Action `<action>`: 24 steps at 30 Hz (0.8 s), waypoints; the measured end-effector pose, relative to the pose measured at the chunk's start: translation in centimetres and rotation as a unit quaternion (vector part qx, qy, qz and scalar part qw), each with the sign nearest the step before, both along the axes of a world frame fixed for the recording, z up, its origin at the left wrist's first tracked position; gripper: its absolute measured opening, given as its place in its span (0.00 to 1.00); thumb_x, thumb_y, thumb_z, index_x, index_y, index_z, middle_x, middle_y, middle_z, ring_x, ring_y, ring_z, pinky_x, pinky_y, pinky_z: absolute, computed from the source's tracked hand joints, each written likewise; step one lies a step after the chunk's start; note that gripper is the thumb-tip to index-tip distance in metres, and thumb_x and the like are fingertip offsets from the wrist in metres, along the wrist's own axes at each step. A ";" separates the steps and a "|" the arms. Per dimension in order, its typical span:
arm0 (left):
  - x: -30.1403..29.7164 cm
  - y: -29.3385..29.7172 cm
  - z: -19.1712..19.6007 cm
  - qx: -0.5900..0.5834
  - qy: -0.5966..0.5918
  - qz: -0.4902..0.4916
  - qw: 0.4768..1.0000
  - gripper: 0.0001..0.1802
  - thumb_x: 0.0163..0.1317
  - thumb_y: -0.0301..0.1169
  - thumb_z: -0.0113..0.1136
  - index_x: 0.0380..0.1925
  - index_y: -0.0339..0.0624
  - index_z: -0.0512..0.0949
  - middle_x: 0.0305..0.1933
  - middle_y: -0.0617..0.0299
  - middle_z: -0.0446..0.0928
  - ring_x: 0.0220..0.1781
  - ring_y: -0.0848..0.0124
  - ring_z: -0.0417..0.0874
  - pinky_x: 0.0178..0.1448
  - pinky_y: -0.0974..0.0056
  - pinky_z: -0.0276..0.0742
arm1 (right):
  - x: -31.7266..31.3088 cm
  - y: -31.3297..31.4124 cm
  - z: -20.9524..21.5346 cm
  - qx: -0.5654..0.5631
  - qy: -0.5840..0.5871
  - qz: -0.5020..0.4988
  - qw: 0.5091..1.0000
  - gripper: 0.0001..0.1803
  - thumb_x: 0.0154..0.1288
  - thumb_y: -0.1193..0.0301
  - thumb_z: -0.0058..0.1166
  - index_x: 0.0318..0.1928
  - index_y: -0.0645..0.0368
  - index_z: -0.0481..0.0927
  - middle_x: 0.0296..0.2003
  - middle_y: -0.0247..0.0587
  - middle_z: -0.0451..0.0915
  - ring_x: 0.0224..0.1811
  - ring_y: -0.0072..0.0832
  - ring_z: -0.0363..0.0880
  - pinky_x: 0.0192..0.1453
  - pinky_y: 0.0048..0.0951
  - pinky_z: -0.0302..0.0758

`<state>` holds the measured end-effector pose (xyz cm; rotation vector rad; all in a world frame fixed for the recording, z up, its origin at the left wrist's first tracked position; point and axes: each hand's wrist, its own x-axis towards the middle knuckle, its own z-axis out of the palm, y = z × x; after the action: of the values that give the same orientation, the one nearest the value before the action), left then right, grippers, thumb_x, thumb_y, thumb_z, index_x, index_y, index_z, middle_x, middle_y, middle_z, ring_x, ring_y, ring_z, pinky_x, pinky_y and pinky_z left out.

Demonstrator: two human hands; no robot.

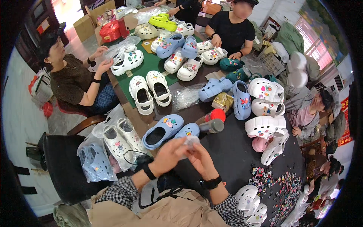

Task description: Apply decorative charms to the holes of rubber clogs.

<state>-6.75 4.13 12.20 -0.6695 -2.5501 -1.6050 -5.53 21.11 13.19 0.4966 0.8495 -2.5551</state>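
My left hand and my right hand meet low in the middle of the picture, both pinching a small crumpled clear plastic bag. What lies inside the bag is too small to tell. Just beyond my hands lies a pair of light blue clogs with small charms on them, on the dark round table. A black band sits on each of my wrists.
Many white, blue and green clogs cover the table, with a heap of small coloured charms at my right. Two cans lie beyond my hands. Bagged clogs rest on a chair at left. Other people sit around the table.
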 end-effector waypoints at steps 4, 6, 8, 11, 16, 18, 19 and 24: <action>-8.3 -7.0 -1.8 -0.196 0.198 0.158 0.947 0.23 0.53 0.21 0.51 0.52 0.42 0.72 0.58 0.53 0.73 0.53 0.54 0.76 0.56 0.56 0.74 | -0.8 -1.4 3.0 0.128 0.073 -0.010 0.989 0.18 0.69 0.69 0.48 0.55 0.64 0.70 0.53 0.44 0.72 0.58 0.34 0.71 0.66 0.35 0.65; -12.5 -9.5 -2.0 -0.221 0.232 0.253 0.913 0.20 0.52 0.19 0.50 0.47 0.41 0.76 0.60 0.55 0.70 0.50 0.53 0.75 0.54 0.55 0.73 | -0.3 0.2 1.2 0.153 0.062 0.011 0.986 0.17 0.69 0.70 0.47 0.56 0.64 0.70 0.52 0.44 0.73 0.57 0.33 0.72 0.65 0.34 0.67; -16.5 -12.0 -3.5 -0.287 0.217 0.266 0.894 0.20 0.53 0.19 0.51 0.48 0.42 0.76 0.55 0.55 0.71 0.50 0.53 0.72 0.54 0.55 0.69 | 0.6 0.8 0.2 0.201 0.039 0.052 0.978 0.16 0.70 0.70 0.46 0.55 0.64 0.70 0.51 0.43 0.74 0.56 0.31 0.73 0.63 0.31 0.70; -19.9 -13.0 -6.4 -0.328 0.239 0.242 0.881 0.16 0.52 0.19 0.51 0.42 0.41 0.78 0.51 0.56 0.72 0.46 0.55 0.72 0.49 0.55 0.69 | 2.3 1.9 -0.5 0.234 0.031 0.068 0.969 0.16 0.70 0.70 0.47 0.55 0.64 0.70 0.51 0.43 0.74 0.55 0.31 0.74 0.62 0.30 0.71; -21.6 -12.4 -12.5 -0.496 0.161 0.248 0.817 0.10 0.45 0.25 0.58 0.31 0.35 0.80 0.44 0.54 0.72 0.42 0.55 0.72 0.44 0.54 0.69 | 5.8 4.5 -0.8 0.298 -0.007 0.027 0.954 0.16 0.69 0.70 0.48 0.53 0.65 0.71 0.50 0.43 0.75 0.54 0.30 0.75 0.60 0.29 0.72; -22.3 -11.8 -12.8 -0.542 0.124 0.222 0.801 0.09 0.45 0.26 0.59 0.28 0.36 0.80 0.42 0.53 0.74 0.42 0.54 0.73 0.44 0.53 0.69 | 7.8 5.9 -1.3 0.323 -0.038 -0.015 0.946 0.16 0.68 0.70 0.49 0.53 0.65 0.72 0.48 0.44 0.76 0.52 0.29 0.76 0.58 0.29 0.73; -22.7 -11.1 -12.7 -0.586 0.084 0.203 0.780 0.09 0.44 0.28 0.59 0.26 0.36 0.81 0.39 0.51 0.75 0.42 0.53 0.73 0.44 0.53 0.70 | 8.8 6.5 -1.3 0.323 -0.042 -0.026 0.945 0.16 0.68 0.70 0.49 0.53 0.65 0.72 0.48 0.44 0.76 0.52 0.29 0.76 0.58 0.29 0.73; -26.3 -14.8 -15.1 -0.463 0.101 0.194 0.859 0.09 0.55 0.27 0.50 0.31 0.35 0.77 0.38 0.45 0.75 0.42 0.50 0.75 0.46 0.50 0.71 | 12.9 8.1 -1.1 0.342 -0.082 -0.111 0.929 0.16 0.69 0.69 0.49 0.52 0.65 0.72 0.48 0.43 0.76 0.52 0.30 0.76 0.59 0.29 0.73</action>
<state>-33.06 -10.65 -2.86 -0.2692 -2.9115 -0.1071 7.41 29.19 12.13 1.0436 1.7047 -2.2957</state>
